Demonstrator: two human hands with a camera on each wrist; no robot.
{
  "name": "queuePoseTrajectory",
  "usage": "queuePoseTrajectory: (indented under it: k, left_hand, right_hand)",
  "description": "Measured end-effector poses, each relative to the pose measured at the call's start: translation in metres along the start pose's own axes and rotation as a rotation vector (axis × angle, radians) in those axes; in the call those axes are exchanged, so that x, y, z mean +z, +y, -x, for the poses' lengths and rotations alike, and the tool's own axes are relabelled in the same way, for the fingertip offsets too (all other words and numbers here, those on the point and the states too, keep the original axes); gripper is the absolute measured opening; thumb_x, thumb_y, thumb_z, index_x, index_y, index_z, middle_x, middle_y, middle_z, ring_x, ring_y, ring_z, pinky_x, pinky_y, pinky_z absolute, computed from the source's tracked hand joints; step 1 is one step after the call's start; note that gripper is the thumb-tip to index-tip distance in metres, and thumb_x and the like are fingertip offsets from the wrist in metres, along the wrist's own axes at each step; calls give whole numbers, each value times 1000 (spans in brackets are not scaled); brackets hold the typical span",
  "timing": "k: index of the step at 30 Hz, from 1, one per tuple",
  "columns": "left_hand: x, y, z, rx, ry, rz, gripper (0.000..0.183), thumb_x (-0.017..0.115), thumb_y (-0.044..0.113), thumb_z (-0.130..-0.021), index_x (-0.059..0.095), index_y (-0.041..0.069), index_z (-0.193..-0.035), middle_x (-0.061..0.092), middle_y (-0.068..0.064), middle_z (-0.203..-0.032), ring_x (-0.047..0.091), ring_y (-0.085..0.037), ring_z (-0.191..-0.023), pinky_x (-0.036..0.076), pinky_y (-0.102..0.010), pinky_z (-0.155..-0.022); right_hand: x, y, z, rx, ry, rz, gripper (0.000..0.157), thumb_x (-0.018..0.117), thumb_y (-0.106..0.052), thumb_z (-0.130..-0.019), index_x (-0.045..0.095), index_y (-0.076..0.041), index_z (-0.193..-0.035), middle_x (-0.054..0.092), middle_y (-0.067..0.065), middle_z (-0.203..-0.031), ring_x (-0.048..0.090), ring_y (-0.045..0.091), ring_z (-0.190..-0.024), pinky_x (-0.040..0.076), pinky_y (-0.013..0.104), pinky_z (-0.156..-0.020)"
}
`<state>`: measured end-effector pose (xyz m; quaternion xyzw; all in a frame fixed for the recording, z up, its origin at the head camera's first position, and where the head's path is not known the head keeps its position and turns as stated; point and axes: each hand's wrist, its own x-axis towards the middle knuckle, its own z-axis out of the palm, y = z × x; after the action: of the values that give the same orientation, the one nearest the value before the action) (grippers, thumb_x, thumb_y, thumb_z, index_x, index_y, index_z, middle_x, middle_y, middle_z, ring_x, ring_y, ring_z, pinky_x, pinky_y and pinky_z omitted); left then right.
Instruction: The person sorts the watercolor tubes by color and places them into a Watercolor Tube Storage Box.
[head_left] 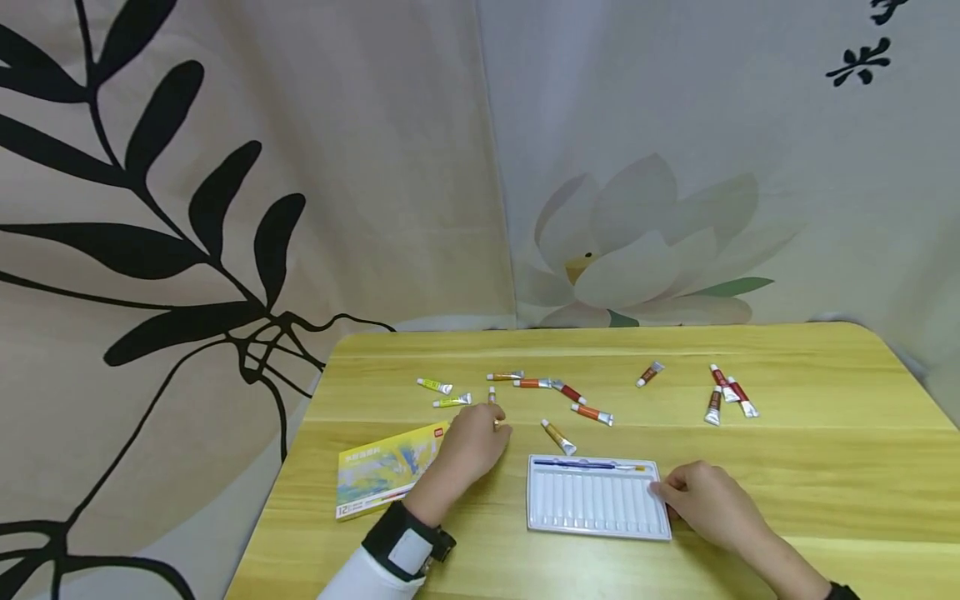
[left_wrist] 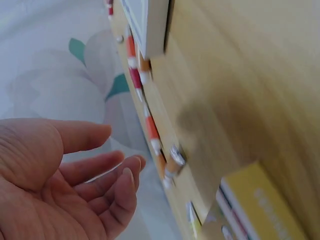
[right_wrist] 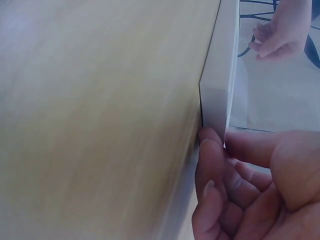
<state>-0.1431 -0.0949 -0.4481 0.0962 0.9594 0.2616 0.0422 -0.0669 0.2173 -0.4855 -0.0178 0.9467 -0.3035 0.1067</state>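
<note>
My left hand [head_left: 471, 439] hovers over the table with fingers loosely bent and nothing between them. Just beyond it lies a small ochre paint tube [head_left: 492, 395]; the left wrist view shows that tube [left_wrist: 174, 164] apart from the fingertips. My right hand [head_left: 708, 500] pinches the right edge of a white plastic palette tray [head_left: 600, 535] between thumb and fingers. In the right wrist view the thumb presses on top of the tray's side wall [right_wrist: 218, 85] while fingertips sit at its lower edge. A thin blue paintbrush [head_left: 585, 464] rests in the tray's long upper slot.
A yellow paint box [head_left: 386, 467] lies beside my left forearm. Yellow tubes [head_left: 435, 386], orange tubes [head_left: 592, 414] and a dark red tube [head_left: 568, 392] are scattered behind the tray. Farther right are a brown tube [head_left: 650, 374] and a red-brown cluster [head_left: 723, 383]. Patterned curtains hang behind.
</note>
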Motion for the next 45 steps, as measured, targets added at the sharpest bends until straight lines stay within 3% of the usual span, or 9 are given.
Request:
queuePoseTrajectory:
  k: [5,8,11,13,20,26,34,39,45]
  left_hand:
    - [-9,-8,-21,-56,6,35,27,59,14,-90,65,-3,-110,66,-13,-93,49,-13,-47,38,-24,-39]
    - [-8,-14,-31,-105,15,57,17,56,10,-90,67,-2,-86,55,-6,-64,36,-9,-37,27,-20,-34]
    - [-4,-18,-40,-139,16,58,32,55,8,-89,53,7,-57,37,1,-48,32,-9,-36,23,-20,-33]
    - [-2,-20,-44,-159,6,54,40,56,7,-88,43,12,-50,32,3,-44,32,-9,-36,22,-20,-32]
    - [4,-22,-55,-200,-16,21,31,62,8,-83,49,10,-55,41,0,-48,41,-12,-38,28,-21,-32]
    - [9,-23,-60,-202,-42,-51,11,66,9,-81,61,4,-73,52,-5,-57,48,-15,-44,32,-23,-35]
    - [12,-26,-58,-179,-40,-80,22,69,13,-72,51,10,-59,43,-1,-53,43,-15,-43,29,-24,-36]
    - [11,-27,-55,-109,2,-52,31,65,9,-74,44,12,-51,34,3,-48,34,-10,-38,23,-22,-35]
    - [9,-26,-45,22,72,-27,4,63,6,-77,67,5,-77,54,-2,-65,42,-10,-45,30,-21,-39]
  right_hand:
    - [0,-1,0,5,-1,-7,24,64,-28,-87,63,-21,-63,41,-9,-46,36,6,-42,24,21,-39]
    - [0,-1,0,11,-7,-9,26,64,-29,-87,61,-21,-62,40,-10,-46,36,6,-42,24,21,-40]
    - [1,-1,0,3,-1,-7,28,64,-29,-87,60,-21,-61,39,-10,-46,35,6,-42,24,22,-40]
    - [1,-1,0,7,-1,-6,28,64,-29,-87,60,-21,-60,39,-10,-46,35,6,-42,24,21,-40]
    - [0,-1,1,8,2,-10,27,64,-29,-87,61,-21,-62,40,-9,-46,35,7,-43,25,22,-39]
    - [0,-1,1,13,5,-16,23,65,-29,-87,64,-21,-65,42,-9,-47,37,8,-43,26,23,-40]
    - [2,0,0,13,10,-19,20,65,-28,-86,66,-21,-67,45,-8,-47,38,8,-44,28,23,-40]
    - [2,0,1,6,13,-20,26,64,-29,-87,62,-21,-62,44,-9,-46,37,7,-42,27,22,-39]
    - [2,-1,1,14,11,-13,32,63,-27,-88,59,-21,-57,43,-9,-45,37,6,-41,25,21,-39]
